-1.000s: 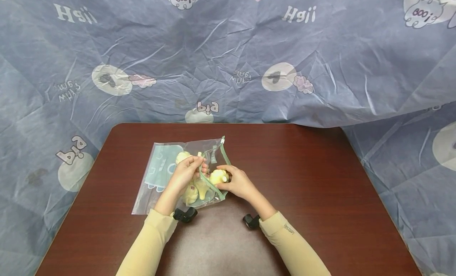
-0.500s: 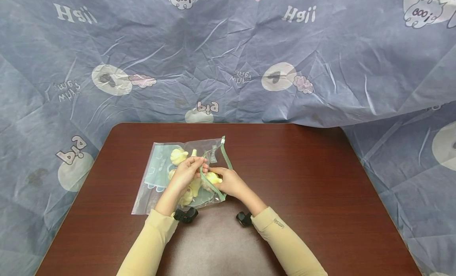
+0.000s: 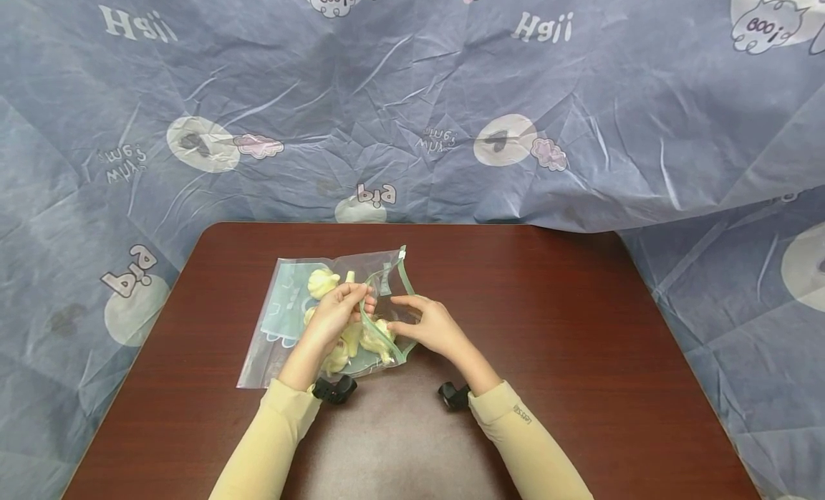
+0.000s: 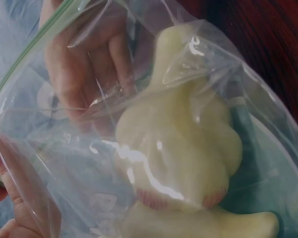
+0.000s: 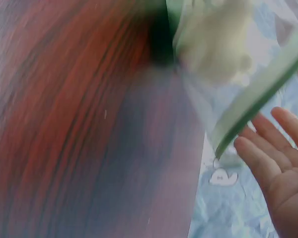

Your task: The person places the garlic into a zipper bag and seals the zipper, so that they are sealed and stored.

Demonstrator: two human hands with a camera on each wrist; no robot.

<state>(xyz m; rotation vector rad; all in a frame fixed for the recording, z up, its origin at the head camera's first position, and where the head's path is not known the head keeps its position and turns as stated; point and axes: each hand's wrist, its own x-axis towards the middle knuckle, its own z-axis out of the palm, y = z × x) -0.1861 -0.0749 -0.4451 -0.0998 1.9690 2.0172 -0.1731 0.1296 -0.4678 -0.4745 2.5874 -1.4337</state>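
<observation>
A clear zip bag (image 3: 253, 367) with a green-edged mouth lies on the table, its mouth facing right. Several pale garlic bulbs (image 3: 321, 283) are inside; one garlic bulb (image 3: 380, 342) lies just within the mouth. My left hand (image 3: 335, 315) pinches the bag's upper lip and holds it raised. At the mouth is my right hand (image 3: 433, 328), fingers and thumb spread with nothing between them. In the left wrist view, the near garlic bulb (image 4: 174, 134) shows through the film, reddish marks at its base. The right wrist view shows the right hand (image 5: 285, 173) beside the green strip (image 5: 258, 96).
The dark red-brown wooden table (image 3: 548, 328) extends to the right of the bag. Behind it hangs a grey-blue printed cloth (image 3: 412, 92). Teal printing (image 3: 290, 299) covers part of the bag. Black wrist cameras (image 3: 335, 390) sit at both cuffs.
My right hand has pushed a garlic bulb leftward into the bag, let it go and drawn back right to the mouth. The left hand has stayed on the bag's lip.
</observation>
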